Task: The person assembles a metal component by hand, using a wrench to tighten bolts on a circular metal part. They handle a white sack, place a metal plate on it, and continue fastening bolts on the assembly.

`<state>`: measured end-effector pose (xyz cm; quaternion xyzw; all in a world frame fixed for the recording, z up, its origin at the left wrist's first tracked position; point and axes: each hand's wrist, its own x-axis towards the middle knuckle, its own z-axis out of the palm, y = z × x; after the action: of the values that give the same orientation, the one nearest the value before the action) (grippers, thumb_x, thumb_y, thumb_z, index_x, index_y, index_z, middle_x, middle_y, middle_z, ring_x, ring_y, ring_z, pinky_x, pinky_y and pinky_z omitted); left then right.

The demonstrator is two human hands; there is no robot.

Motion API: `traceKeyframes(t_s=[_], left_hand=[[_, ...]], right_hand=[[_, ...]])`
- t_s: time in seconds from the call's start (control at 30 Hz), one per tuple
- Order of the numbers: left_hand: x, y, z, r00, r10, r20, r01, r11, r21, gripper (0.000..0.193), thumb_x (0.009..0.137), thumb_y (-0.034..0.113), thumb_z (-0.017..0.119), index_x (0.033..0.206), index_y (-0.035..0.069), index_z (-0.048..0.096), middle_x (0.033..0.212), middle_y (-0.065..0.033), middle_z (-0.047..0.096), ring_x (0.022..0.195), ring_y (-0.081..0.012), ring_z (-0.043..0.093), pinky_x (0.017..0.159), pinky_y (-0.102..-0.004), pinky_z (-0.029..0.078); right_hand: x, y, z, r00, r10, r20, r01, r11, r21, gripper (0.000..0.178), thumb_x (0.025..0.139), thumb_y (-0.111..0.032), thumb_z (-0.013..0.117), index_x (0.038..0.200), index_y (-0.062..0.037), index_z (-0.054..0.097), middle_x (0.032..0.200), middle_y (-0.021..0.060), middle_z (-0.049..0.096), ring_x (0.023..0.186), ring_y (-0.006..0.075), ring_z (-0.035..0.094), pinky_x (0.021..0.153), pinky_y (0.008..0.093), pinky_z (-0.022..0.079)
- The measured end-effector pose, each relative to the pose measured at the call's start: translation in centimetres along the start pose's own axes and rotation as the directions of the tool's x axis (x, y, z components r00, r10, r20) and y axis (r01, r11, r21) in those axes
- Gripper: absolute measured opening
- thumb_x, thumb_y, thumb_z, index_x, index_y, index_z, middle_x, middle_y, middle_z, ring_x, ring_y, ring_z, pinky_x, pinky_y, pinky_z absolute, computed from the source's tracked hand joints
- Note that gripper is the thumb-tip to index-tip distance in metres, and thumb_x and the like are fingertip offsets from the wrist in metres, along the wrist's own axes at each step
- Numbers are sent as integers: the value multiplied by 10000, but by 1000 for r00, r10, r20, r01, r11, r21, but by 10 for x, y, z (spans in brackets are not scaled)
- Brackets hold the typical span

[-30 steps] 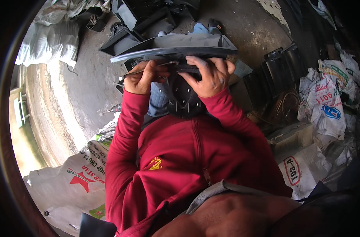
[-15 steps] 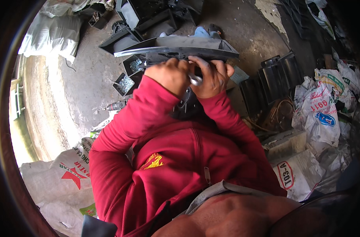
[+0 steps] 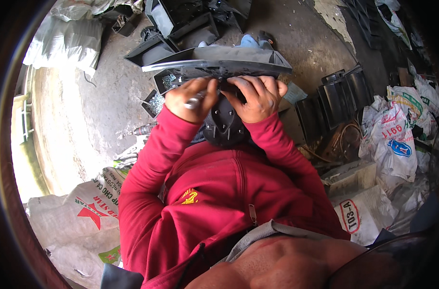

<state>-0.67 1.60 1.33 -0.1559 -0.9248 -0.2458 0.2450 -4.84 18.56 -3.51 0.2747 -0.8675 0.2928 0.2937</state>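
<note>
A shiny metal tool with a rounded end, which looks like a wrench [image 3: 194, 100], lies in my left hand [image 3: 188, 96]; its fingers are curled round it. My right hand [image 3: 259, 98] has bent fingers against the near side of a long black panel [image 3: 258, 66]. Its thumb and forefinger come together at the middle of that side; what lies between them is hidden. The panel is tilted, with a glossy curved edge. Below and between both hands is a rounded black part [image 3: 223, 126] with several small bolts in its face.
Two small bins of screws [image 3: 155, 103] stand at the left, above a power drill [image 3: 144, 129]. More black trays [image 3: 193, 31] lie beyond the panel. Black parts [image 3: 335, 101] and a white sack [image 3: 395, 135] are at the right; another printed sack [image 3: 75, 207] is at the lower left.
My left hand has drawn back to the left with the wrench, away from my right hand. The bolted part shows more fully. My right hand stays at the panel.
</note>
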Motion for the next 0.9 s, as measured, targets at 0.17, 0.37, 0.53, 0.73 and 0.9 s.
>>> traceKeyframes(t_s=[0.17, 0.37, 0.53, 0.73, 0.9], left_hand=[[12, 25, 4, 980, -42, 192, 1, 978, 207, 92, 803, 117, 664, 850, 39, 650, 697, -93, 634, 535, -253, 625, 498, -328, 514], [-7, -43, 6, 811, -450, 375, 586, 623, -519, 294, 951, 246, 489, 1000, -18, 608, 823, -175, 673, 623, -258, 671, 522, -307, 534], [-26, -44, -8, 685, -647, 335, 626, 288, -724, 432, 992, 284, 395, 1084, -101, 569, 862, -206, 664, 698, -257, 673, 590, -315, 551], [-5, -3, -4, 975, -210, 73, 221, 948, -230, 73, 831, 73, 635, 877, 18, 647, 783, -135, 659, 632, -269, 658, 545, -314, 518], [12, 16, 4, 946, -129, 298, 69, 977, 201, 117, 814, 140, 649, 892, 56, 624, 724, -95, 629, 586, -280, 636, 546, -349, 520]], right_hand=[[-6, 6, 4, 1000, 4, -8, -4, 1000, 2, 308, 724, -366, 710, 987, -220, 642, 882, -92, 641, 831, 125, 527, 831, 363, 273], [-5, 5, 3, 1000, -8, -24, 8, 1000, 16, 355, 655, -339, 772, 960, -214, 639, 850, -93, 652, 819, 126, 532, 817, 349, 288], [-4, 7, 1, 1000, 24, -12, -24, 1000, 1, 340, 631, -346, 795, 915, -220, 658, 849, -98, 656, 808, 125, 531, 807, 334, 294], [-1, 0, 0, 1000, 18, 5, -18, 1000, 18, 320, 658, -327, 779, 933, -217, 658, 861, -91, 661, 821, 133, 536, 813, 337, 288], [-2, 0, -3, 999, 32, 30, -33, 998, 43, 357, 660, -210, 730, 1007, -209, 644, 856, -88, 658, 854, 146, 533, 814, 339, 285]])
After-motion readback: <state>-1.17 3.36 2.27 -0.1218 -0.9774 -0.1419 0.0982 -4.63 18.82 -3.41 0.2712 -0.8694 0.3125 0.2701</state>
